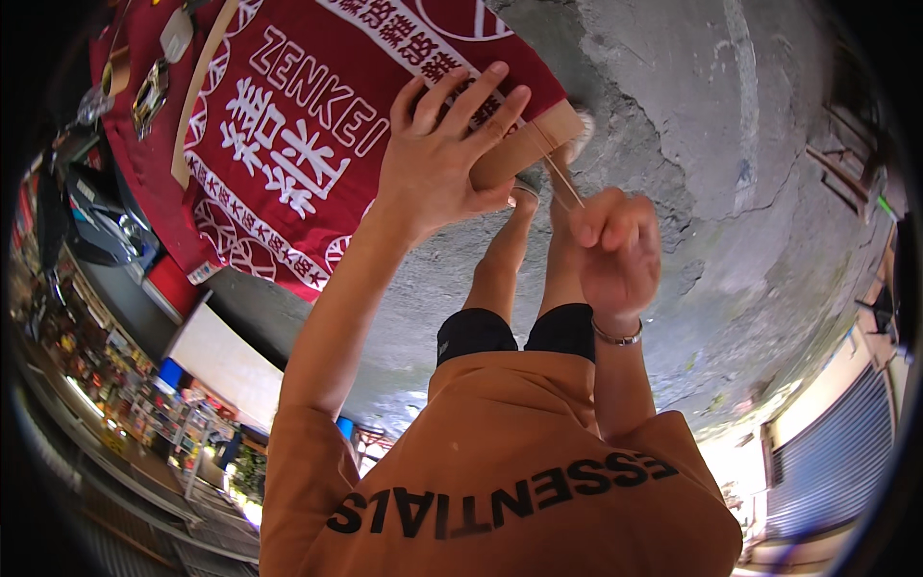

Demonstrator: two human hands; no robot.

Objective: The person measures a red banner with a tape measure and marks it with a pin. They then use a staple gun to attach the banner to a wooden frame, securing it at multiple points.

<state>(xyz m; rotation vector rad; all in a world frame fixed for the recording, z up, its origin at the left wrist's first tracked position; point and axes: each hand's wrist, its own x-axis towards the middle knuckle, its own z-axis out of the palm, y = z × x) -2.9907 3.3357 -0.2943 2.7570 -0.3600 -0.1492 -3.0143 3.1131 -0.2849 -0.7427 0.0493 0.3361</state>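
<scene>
My left hand (433,163) lies with spread fingers on a red cloth (308,106) printed in white. Its thumb sits at the near edge of a tan strip (514,156), wood or stiff card, along the cloth's right end. From that strip, two thin pale strands (565,183) run taut to my right hand (620,252). The right fingers are curled closed on their near end, slightly blurred. Whether the strands are string or a rubber band, I cannot tell. Another tan strip (195,106) edges the cloth on the left.
Left of the cloth, a tape roll (116,71) and a shiny metal item (151,96) rest on a dark red surface (115,53). Below spreads a cracked grey concrete floor (711,192). A wooden stool-like item (841,173) stands at right, a roller shutter (832,452) beyond.
</scene>
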